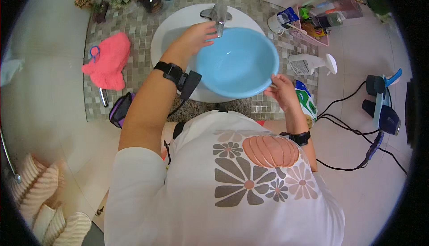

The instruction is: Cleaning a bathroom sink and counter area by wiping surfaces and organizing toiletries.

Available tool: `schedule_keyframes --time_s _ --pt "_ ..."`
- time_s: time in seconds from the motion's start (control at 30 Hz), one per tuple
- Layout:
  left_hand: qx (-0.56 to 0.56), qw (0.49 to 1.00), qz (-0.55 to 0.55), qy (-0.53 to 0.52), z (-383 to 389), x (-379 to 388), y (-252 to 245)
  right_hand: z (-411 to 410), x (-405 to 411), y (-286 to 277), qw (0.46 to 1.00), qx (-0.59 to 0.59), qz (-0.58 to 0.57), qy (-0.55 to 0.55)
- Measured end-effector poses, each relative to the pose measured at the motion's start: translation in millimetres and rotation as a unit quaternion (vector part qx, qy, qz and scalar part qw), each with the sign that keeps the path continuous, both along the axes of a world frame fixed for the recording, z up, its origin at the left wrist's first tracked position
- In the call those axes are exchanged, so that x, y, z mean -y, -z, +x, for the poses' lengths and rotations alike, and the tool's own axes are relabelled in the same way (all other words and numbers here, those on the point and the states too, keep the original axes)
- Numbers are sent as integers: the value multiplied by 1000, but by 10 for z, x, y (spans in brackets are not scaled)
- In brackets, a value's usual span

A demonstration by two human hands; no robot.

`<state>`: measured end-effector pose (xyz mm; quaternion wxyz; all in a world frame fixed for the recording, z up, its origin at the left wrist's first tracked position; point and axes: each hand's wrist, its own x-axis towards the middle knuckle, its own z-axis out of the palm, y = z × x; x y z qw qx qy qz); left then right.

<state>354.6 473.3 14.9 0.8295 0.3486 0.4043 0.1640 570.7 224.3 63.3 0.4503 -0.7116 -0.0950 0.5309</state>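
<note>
A light blue plastic basin rests over the white washbasin, its far edge close to the chrome faucet. With thumb and fingers my right hand grips the blue rim at the lower right. My left hand is at the spout of the faucet, above the basin's far left rim, fingers spread; whether they touch the metal I cannot tell. Inside the blue basin there is a glint, and whether it holds water is unclear.
A spray bottle, a bag and a pink basket of toiletries stand right on the mosaic counter. Left lie a pink fluffy cloth and a purple-black pouch. Hair dryers with cables hang at the right.
</note>
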Motion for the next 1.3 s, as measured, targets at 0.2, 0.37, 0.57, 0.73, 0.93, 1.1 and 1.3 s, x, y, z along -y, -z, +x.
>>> schedule_keyframes --time_s 0.2,0.37,0.57,0.73,0.93,1.1,1.3 --pt "160 974 -139 -81 350 -466 -252 28 25 175 997 -81 5 -12" --pt "-38 982 158 94 285 -355 -461 31 -45 116 995 -103 0 4" --pt "-272 684 646 204 174 -249 -240 151 -136 177 995 -93 -34 -29" --pt "-259 660 672 212 103 -337 -261 144 -230 212 992 -90 -33 -81" --pt "-315 625 670 248 160 -260 -356 64 -363 324 987 -147 -27 -67" --pt "-343 506 730 305 102 -24 -303 210 -234 287 993 -110 9 -33" --pt "-259 703 638 177 -384 153 -166 487 218 -39 999 -18 -4 -29"
